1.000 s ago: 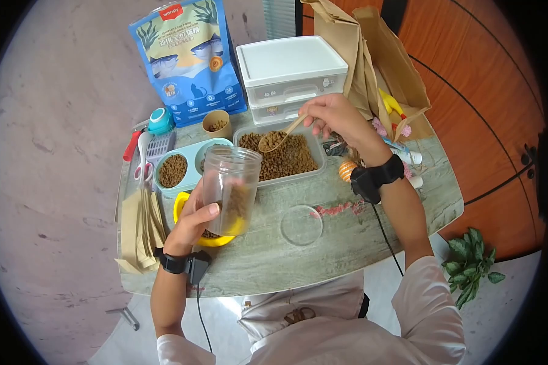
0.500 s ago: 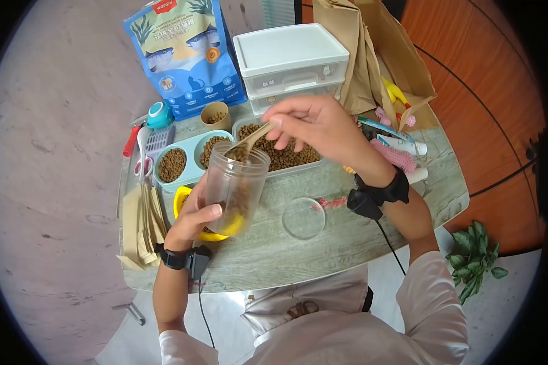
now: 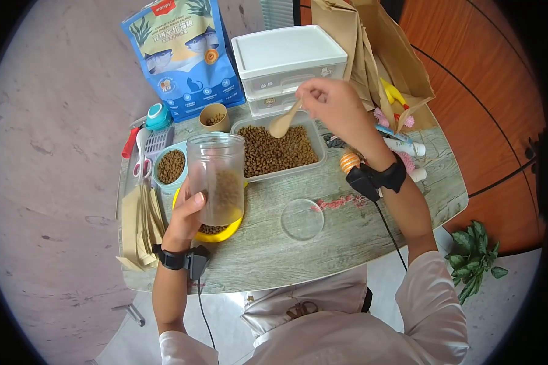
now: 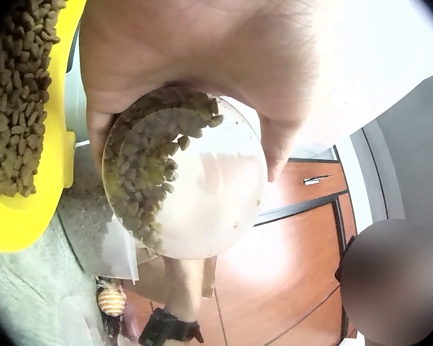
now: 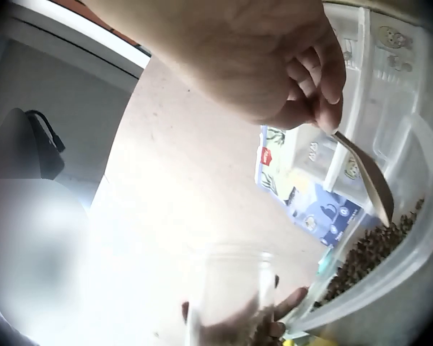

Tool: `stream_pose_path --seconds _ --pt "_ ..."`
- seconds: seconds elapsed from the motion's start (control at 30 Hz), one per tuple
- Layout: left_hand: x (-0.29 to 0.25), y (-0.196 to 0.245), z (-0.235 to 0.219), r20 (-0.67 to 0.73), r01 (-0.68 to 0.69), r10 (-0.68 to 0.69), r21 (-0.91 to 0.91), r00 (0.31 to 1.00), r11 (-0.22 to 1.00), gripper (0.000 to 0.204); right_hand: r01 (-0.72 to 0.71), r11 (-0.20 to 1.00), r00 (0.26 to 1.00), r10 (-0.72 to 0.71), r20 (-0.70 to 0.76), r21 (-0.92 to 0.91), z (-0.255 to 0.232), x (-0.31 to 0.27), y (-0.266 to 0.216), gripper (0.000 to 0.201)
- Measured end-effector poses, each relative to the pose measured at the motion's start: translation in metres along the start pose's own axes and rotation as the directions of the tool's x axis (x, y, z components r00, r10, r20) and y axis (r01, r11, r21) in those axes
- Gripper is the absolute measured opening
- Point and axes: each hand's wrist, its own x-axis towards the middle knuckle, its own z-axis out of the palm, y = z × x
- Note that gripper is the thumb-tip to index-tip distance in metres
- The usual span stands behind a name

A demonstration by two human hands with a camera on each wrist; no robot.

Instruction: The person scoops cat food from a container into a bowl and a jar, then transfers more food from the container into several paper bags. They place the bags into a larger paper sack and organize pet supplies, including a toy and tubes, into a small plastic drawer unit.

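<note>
Over the clear container (image 3: 289, 171) of kibble (image 3: 268, 157), the right hand (image 3: 338, 106) reaches in from the person's right, its forearm slanting forward and inward across the table (image 3: 268, 261). Its back faces up, and its curled fingers and thumb pinch the end of a wooden spoon (image 3: 280, 126). The left hand (image 3: 187, 219) comes up from the near edge and wraps a clear jar (image 3: 216, 182) from its left side, the thumb lying across the near wall and the grip firm around the body.

The spoon's long axis runs slantwise: the handle rises toward the right hand, and the bowl end points down and left over the kibble. In the right wrist view that end sits right by the pellets; whether it touches them I cannot tell. The jar's long axis runs nearly straight up the head view, its uncovered mouth above its base. Kibble is heaped toward the right of its lower part. The jar is held in front of the container's left end, above the yellow bowl (image 3: 231, 230). A round clear lid (image 3: 302, 219) lies on the table to the right.
</note>
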Motion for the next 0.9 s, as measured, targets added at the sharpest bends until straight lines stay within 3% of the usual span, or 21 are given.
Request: stream_pose_path --seconds 0.03,0.13,0.27,0.3,0.33,0.47,0.57,0.67,0.73,0.9 --pt "0.000 0.002 0.002 -0.004 -0.002 0.002 -0.008 1.000 1.000 0.090 0.101 0.965 0.995 -0.101 0.010 -0.242 0.003 0.000 0.007 0.018" --pt "0.002 0.002 0.005 -0.014 0.000 0.000 -0.021 1.000 1.000 0.086 0.155 0.918 0.987 -0.160 0.015 -0.365 0.014 0.000 0.025 0.015" --pt "0.002 0.002 0.004 0.011 0.052 -0.051 -0.077 0.999 0.996 0.084 0.144 0.914 0.990 -0.129 0.066 -0.378 0.015 0.001 0.028 0.017" --pt "0.001 0.001 0.004 0.010 0.050 -0.049 -0.077 0.999 0.996 0.084 -0.007 0.968 0.983 0.053 0.175 -0.251 0.013 0.004 0.031 0.017" --pt "0.001 0.000 0.004 0.035 0.066 -0.064 -0.088 0.997 0.994 0.085 -0.179 0.974 0.929 0.213 0.302 -0.138 0.011 0.006 0.033 0.018" --pt "0.000 0.001 0.006 0.086 0.079 -0.074 -0.049 0.994 0.996 0.087 -0.200 0.977 0.914 0.215 0.343 -0.079 0.019 0.006 0.044 0.020" --pt "0.000 0.001 0.006 0.086 0.081 -0.075 -0.070 0.993 0.994 0.088 -0.078 0.992 0.901 0.112 0.419 -0.097 0.025 0.003 0.049 0.021" --pt "0.000 0.000 0.005 0.062 0.074 -0.069 -0.076 0.996 0.994 0.088 -0.168 0.983 0.882 0.181 0.435 -0.068 0.022 0.005 0.044 0.021" --pt "-0.002 0.000 0.004 0.030 0.061 -0.060 -0.055 0.998 0.997 0.088 -0.294 0.952 0.866 0.302 0.398 -0.082 0.017 0.007 0.040 0.022" --pt "0.001 0.004 0.008 -0.021 0.004 -0.005 -0.042 1.000 0.999 0.088 -0.315 0.949 0.881 0.287 0.376 0.014 0.009 0.011 0.038 0.023"
